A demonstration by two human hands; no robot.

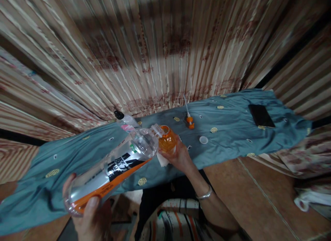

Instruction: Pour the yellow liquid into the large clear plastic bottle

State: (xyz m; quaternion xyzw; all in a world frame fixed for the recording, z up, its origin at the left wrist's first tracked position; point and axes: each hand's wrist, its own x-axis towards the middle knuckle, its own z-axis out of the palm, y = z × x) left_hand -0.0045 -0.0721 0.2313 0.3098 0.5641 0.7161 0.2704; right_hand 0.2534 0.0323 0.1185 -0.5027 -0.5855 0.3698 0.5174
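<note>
My left hand (90, 213) is wrapped round the base of a large clear plastic bottle (113, 172) with a silver, black and orange label. The bottle lies tilted, its uncapped neck pointing right, at the mouth of a small orange bottle (167, 141). Whether liquid is flowing between them I cannot tell. Closed round the orange bottle is my right hand (178, 154), with something white, like a tissue (162, 160), below it. Beyond them on the cloth lies an orange pump head (190, 122) with its thin tube, and nearer sits a small round whitish cap (203, 140).
A blue-green patterned cloth (222, 144) covers the long narrow table. Behind the large bottle is a clear bottle with a black top (119, 114). A dark flat phone-like object (261, 116) lies at the right. Striped curtains (165, 54) hang close behind the table.
</note>
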